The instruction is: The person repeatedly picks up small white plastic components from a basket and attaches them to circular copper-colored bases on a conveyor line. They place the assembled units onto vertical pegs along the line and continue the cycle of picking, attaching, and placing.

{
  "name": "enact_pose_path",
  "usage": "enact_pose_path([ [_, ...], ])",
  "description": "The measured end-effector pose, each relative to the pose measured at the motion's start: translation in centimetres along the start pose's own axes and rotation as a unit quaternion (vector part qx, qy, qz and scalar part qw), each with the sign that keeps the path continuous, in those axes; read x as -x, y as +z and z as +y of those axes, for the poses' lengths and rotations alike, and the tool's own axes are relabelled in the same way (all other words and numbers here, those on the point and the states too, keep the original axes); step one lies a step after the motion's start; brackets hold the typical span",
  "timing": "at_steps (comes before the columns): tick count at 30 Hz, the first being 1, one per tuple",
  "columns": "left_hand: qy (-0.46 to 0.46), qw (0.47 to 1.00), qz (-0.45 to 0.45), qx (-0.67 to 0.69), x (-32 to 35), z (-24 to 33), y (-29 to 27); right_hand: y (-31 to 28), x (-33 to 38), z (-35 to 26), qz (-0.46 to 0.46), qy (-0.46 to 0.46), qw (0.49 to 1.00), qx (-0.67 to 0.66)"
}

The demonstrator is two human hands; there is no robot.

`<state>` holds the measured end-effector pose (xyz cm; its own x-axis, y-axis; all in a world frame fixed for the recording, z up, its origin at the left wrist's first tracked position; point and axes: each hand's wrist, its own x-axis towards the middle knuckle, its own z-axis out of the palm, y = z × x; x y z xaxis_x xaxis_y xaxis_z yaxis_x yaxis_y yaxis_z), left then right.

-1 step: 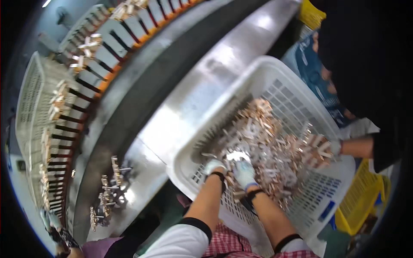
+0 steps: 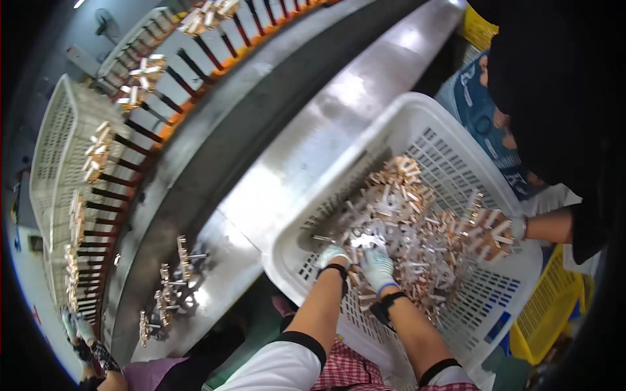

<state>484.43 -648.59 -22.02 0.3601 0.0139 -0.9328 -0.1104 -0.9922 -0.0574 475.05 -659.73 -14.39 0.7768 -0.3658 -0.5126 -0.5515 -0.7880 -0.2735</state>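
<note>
Both my hands, in pale gloves, reach into a large white plastic basket (image 2: pixel 287 251) heaped with small copper-coloured and whitish parts (image 2: pixel 417 225). At the basket's near left wall, my left hand (image 2: pixel 333 255) is closed among the parts, its fingertips mostly hidden. A thin light piece pokes out beside it. Just to its right, my right hand (image 2: pixel 377 268) curls over the pile, next to a brightly glaring patch of whitish pieces (image 2: pixel 368 241). Glare and the heap hide what either hand grips.
Another person's hand (image 2: pixel 518 228) holds a cluster of parts at the basket's right. A curved rack with dark prongs (image 2: pixel 107 208) bears part clusters at left. More clusters (image 2: pixel 163 300) lie on the metal table (image 2: pixel 261 182). A yellow crate (image 2: pixel 548 313) stands at right.
The whole view has shifted slightly and is sharper. My hands stay at nearly the same spot in the basket.
</note>
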Motion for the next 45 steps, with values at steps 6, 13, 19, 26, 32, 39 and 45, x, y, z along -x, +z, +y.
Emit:
enact_pose_path([
  [6, 0.163, 0.982, -0.085, 0.049, 3.6, 4.8, -0.7, -0.8, 2.8, 7.5, 0.052, 0.167, 0.966, -0.189],
  [13, 0.427, 0.901, 0.029, -0.068, 20.4, 2.5, -16.0, -5.9, 10.0, 9.9, -0.013, 0.210, 0.551, -0.808],
  [19, 0.399, 0.837, -0.012, 0.374, 35.6, -13.0, -23.3, -14.2, 13.5, 0.9, 0.011, 0.038, 0.524, -0.851],
  [26, 0.379, 0.652, 0.020, 0.657, 35.6, -29.4, -21.2, -17.6, 9.2, -16.0, -0.018, -0.168, 0.798, -0.579],
  [32, 0.377, 0.630, 0.099, 0.671, 32.1, -38.2, -22.4, -2.5, -9.6, -27.7, 0.152, -0.313, 0.927, -0.140],
  [39, 0.321, 0.637, 0.109, 0.692, 29.6, -44.8, -21.4, -0.9, -12.8, -35.9, 0.043, 0.056, 0.927, -0.369],
  [45, 0.352, 0.639, 0.026, 0.684, 25.2, -44.6, -23.2, -3.4, -7.3, -34.9, -0.008, 0.056, 0.702, -0.710],
])
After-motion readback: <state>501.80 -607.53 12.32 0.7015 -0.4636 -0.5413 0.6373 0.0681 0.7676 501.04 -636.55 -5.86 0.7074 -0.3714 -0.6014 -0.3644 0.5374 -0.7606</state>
